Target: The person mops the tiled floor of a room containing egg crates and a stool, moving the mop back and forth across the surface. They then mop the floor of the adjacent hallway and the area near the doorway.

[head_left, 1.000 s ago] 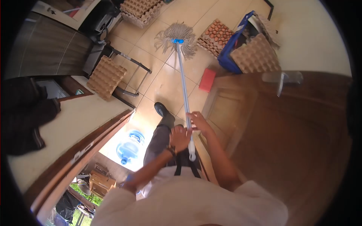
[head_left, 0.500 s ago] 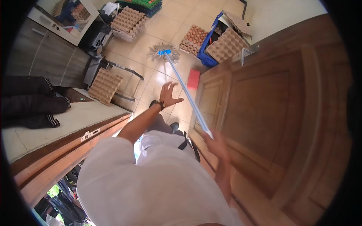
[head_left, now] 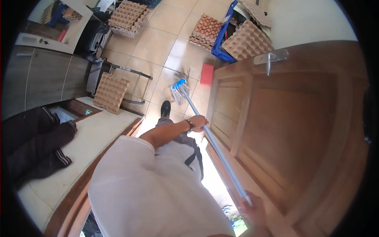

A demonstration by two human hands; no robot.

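A mop with a light blue pole (head_left: 221, 154) slants from the lower right up to its blue and grey stringy head (head_left: 180, 85), which rests on the tiled floor. My left hand (head_left: 197, 123), with a dark bracelet at the wrist, is wrapped round the middle of the pole. Near the pole's upper end, at the lower right, my right hand (head_left: 252, 207) is closed round it, a little blurred. Just right of the mop head lies a red object (head_left: 207, 74) on the floor.
A wooden door (head_left: 284, 130) stands at the right. Egg trays with eggs (head_left: 207, 29) sit beside a blue crate (head_left: 222, 50). Empty egg trays (head_left: 128, 17) are stacked at the upper left. Another tray (head_left: 111, 92) leans by a metal frame (head_left: 136, 72). Dark clothing (head_left: 39, 146) hangs left.
My left hand was open beside the pole and now grips it. The mop head has come closer to me, and my right hand has moved down and right with the pole's end.
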